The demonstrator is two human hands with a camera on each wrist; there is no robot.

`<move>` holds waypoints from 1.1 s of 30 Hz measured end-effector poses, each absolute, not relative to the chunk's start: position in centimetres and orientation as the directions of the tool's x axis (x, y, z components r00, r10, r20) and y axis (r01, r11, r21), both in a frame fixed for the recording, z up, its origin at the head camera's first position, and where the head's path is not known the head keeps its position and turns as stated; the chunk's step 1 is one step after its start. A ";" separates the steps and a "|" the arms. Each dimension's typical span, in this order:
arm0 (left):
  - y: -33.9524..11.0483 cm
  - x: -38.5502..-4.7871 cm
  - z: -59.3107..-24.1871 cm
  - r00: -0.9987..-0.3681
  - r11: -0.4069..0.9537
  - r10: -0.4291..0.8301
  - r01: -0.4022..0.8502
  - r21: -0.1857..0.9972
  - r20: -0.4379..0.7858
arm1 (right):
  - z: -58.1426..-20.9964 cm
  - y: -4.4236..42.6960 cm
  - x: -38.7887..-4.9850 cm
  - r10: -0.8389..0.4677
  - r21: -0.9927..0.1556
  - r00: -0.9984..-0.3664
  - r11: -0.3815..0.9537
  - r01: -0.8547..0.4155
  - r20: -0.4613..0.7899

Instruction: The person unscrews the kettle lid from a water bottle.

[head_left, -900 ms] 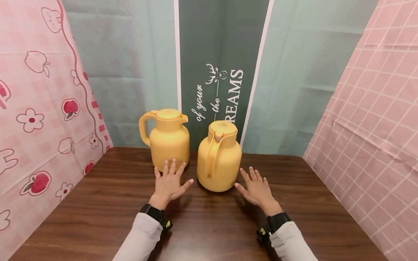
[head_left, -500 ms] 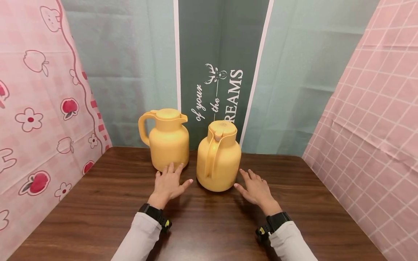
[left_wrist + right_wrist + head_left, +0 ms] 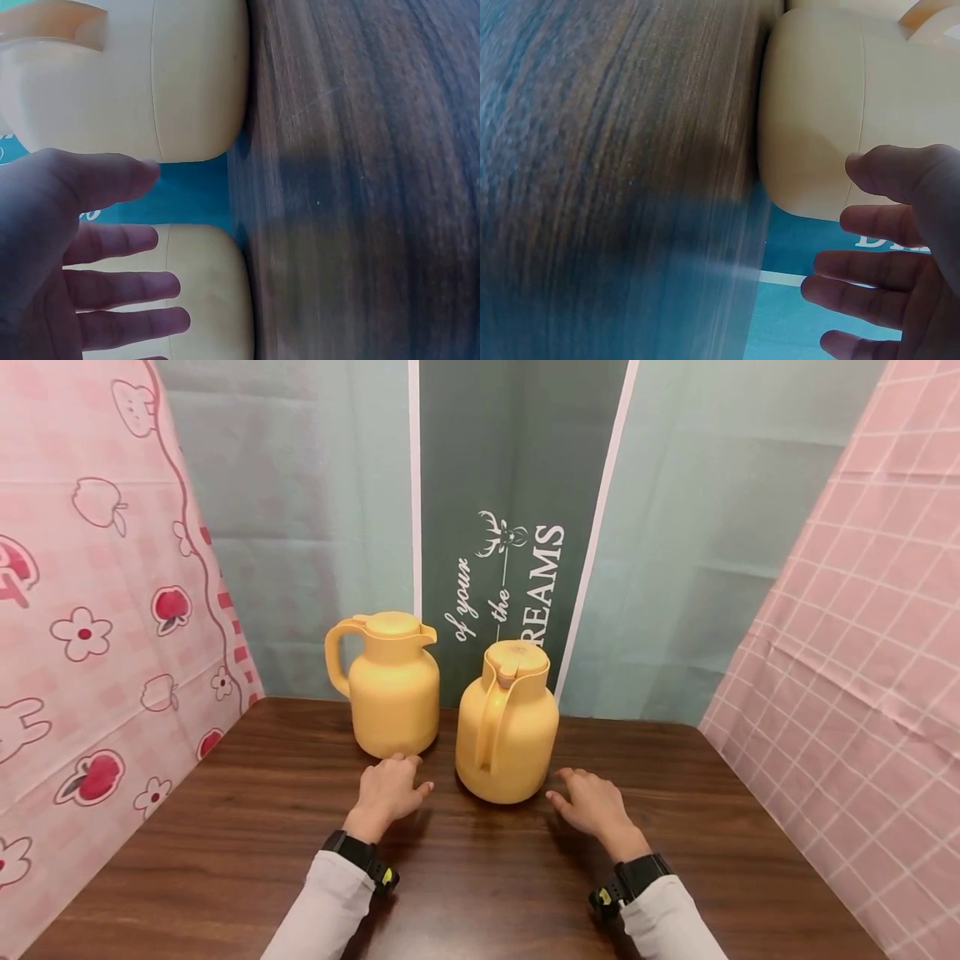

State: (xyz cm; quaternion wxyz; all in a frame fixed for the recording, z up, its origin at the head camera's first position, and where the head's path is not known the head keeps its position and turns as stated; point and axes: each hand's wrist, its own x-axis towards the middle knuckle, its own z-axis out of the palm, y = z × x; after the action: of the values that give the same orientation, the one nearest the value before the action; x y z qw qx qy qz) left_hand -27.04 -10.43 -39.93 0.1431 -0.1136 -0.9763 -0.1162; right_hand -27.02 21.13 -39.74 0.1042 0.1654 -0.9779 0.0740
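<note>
Two yellow jugs stand upright on the brown table. The left jug (image 3: 395,702) has its handle to the left and spout to the right; the right jug (image 3: 507,743) is nearer, its handle facing the person. My left hand (image 3: 388,792) hovers just in front of the left jug, holding nothing. Beside the right jug's lower right side is my right hand (image 3: 594,806), also holding nothing. In the left wrist view, the left hand's fingers (image 3: 127,286) are relaxed and spread. In the right wrist view, the right hand's fingers (image 3: 870,274) extend loosely near the jug (image 3: 817,112).
The wooden table (image 3: 480,893) spans the lower view. Behind it hangs a green curtain (image 3: 675,568) with white lettering. Pink patterned cloth (image 3: 97,693) hangs at the left, pink checked cloth (image 3: 840,693) at the right.
Both hands have drawn back slightly toward the person, and their fingers have bent downward from a flatter spread. The view has shifted a little; the jugs stand as before.
</note>
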 end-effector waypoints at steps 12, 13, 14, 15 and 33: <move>-10.0 -26.9 -40.0 -0.930 0.921 0.209 0.291 0.258 0.303 | -40.2 21.0 -26.9 -0.323 -0.078 -0.883 0.926 -0.370 0.341; -9.9 -26.9 -40.0 -0.930 0.919 0.209 0.293 0.265 0.303 | -40.2 21.0 -27.0 -0.322 -0.080 -0.880 0.925 -0.370 0.348; -9.9 -26.9 -40.0 -0.930 0.917 0.209 0.294 0.270 0.303 | -40.2 20.9 -27.0 -0.320 -0.082 -0.878 0.925 -0.370 0.355; -9.8 -26.8 -40.0 -0.929 0.913 0.210 0.298 0.278 0.304 | -40.2 20.9 -27.0 -0.319 -0.085 -0.876 0.924 -0.372 0.361; -6.6 -26.0 -38.2 -0.812 0.732 0.339 0.544 0.409 0.475 | -39.5 21.0 -27.2 -0.254 -0.221 -0.881 0.906 -0.362 0.400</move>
State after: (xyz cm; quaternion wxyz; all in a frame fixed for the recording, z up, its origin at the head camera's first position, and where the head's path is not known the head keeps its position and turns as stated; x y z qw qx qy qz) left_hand -26.02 -6.62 -38.22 0.1875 -0.2422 -0.9116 -0.2741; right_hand -27.22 21.03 -39.46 0.1839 0.1606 -0.9587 0.1459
